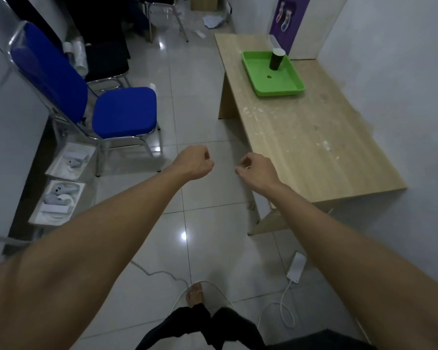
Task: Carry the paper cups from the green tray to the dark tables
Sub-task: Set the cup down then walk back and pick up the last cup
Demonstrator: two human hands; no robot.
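A green tray lies on the far part of a light wooden table at the right. One dark paper cup stands upside down in the tray's far end. My left hand is held out over the tiled floor, fingers curled into a loose fist with nothing in it. Beside it, my right hand hovers at the table's near left corner, fingers bent and slightly apart, holding nothing. Both hands are well short of the tray. No dark table is in view.
A blue chair stands to the left on the floor, with open white boxes below it. A white adapter and its cable lie on the floor near my feet. More chairs and papers stand at the back.
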